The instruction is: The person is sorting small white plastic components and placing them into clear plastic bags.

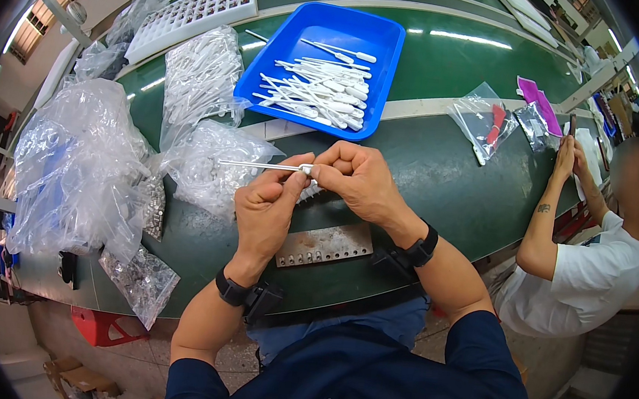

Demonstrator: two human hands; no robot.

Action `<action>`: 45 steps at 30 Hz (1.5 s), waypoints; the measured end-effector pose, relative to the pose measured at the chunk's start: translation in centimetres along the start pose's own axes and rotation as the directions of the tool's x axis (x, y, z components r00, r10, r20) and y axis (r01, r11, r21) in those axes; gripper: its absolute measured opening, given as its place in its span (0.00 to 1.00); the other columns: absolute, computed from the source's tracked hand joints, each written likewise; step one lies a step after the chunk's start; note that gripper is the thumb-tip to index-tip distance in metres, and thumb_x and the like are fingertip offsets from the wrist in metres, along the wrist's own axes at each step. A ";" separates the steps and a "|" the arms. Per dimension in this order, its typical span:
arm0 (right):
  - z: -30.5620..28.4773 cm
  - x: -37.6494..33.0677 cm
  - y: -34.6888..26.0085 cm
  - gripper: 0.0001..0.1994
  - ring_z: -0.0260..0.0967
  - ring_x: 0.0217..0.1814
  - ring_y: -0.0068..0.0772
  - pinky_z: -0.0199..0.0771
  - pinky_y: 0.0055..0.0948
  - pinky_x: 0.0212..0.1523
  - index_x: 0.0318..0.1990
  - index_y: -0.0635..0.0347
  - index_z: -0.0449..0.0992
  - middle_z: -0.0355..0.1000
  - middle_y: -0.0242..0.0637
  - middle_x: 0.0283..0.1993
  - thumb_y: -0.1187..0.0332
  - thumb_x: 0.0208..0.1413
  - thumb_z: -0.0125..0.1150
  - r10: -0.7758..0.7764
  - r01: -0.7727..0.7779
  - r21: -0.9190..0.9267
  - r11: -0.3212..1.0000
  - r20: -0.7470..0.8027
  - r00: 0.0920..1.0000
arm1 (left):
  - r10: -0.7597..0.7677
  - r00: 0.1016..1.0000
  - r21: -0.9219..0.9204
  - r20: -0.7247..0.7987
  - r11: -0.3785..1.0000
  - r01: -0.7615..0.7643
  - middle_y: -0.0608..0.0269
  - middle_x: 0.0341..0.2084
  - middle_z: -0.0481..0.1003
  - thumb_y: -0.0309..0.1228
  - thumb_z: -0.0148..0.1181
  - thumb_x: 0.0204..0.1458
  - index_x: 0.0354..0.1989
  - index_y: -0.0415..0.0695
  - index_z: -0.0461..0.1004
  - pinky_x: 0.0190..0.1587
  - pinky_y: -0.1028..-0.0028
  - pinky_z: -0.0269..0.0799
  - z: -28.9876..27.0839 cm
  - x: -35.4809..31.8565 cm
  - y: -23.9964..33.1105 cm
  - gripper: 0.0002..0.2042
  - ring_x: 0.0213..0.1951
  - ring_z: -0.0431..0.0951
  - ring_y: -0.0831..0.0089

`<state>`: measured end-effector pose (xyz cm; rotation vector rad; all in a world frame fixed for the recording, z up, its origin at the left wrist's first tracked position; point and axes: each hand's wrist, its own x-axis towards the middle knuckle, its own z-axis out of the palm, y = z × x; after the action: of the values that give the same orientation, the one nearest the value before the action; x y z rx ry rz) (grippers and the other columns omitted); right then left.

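Above the near part of the green table, both my hands meet around a thin white stick (258, 165), whose long shaft points left. My left hand (266, 214) pinches it near its right end. The fingers of my right hand (363, 182) close on a small whitish piece (306, 169) at that end; fingertips partly cover it. Just below my hands lies a metal block (325, 246) with a row of holes, some holding small metal pieces. Beyond them, a blue tray (394, 62) holds many white sticks with oval ends (321, 93).
Clear plastic bags (79, 171) crowd the left side, one full of white sticks (203, 75), another of small metal parts (138, 279). A white foam tray (195, 17) stands far left. At right, a co-worker (581, 253) sits near small bags (486, 123) and a purple pouch (538, 105).
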<state>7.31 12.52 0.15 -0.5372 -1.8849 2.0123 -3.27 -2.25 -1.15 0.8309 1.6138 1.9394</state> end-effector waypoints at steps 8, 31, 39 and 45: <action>0.1 0.0 0.0 0.06 0.65 0.28 0.09 0.64 0.16 0.30 0.36 0.65 0.79 0.76 0.24 0.26 0.71 0.60 0.65 0.016 -0.016 -0.014 1.000 -0.010 1.000 | 0.000 1.000 0.021 0.007 1.000 0.000 0.61 0.48 0.82 0.22 0.61 0.62 0.43 0.31 0.83 0.43 0.84 0.75 0.0 0.0 -0.3 0.07 0.39 0.80 0.85; -2.3 1.4 -0.3 0.08 0.67 0.27 0.17 0.66 0.24 0.28 0.36 0.66 0.80 0.77 0.31 0.26 0.68 0.58 0.66 -0.172 0.123 -0.231 0.965 -0.203 0.964 | -0.048 0.998 0.078 0.044 0.996 0.045 0.60 0.44 0.83 0.25 0.59 0.64 0.40 0.34 0.84 0.40 0.79 0.78 -0.1 0.2 1.2 0.09 0.36 0.81 0.81; -3.6 4.7 -1.0 0.13 0.73 0.33 0.37 0.72 0.33 0.36 0.43 0.63 0.82 0.74 0.43 0.33 0.63 0.58 0.66 -0.635 0.237 -0.870 0.433 -0.108 0.765 | 0.622 0.778 0.722 0.088 0.498 -0.480 0.57 0.37 0.83 0.25 0.59 0.62 0.31 0.35 0.80 0.39 0.69 0.74 -5.8 3.1 4.0 0.08 0.35 0.81 0.64; -3.4 3.4 -0.8 0.12 0.74 0.33 0.36 0.73 0.32 0.37 0.44 0.64 0.82 0.76 0.43 0.34 0.64 0.58 0.66 -0.548 0.250 -0.757 0.603 -0.166 0.820 | 0.510 0.855 0.878 0.091 0.364 -0.311 0.53 0.38 0.81 0.26 0.60 0.60 0.30 0.36 0.78 0.43 0.64 0.74 -9.8 2.0 5.6 0.08 0.40 0.80 0.53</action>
<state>5.93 17.17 0.59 -0.5527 -2.2126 0.7461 -11.59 -8.66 3.45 1.6108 2.8380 1.3405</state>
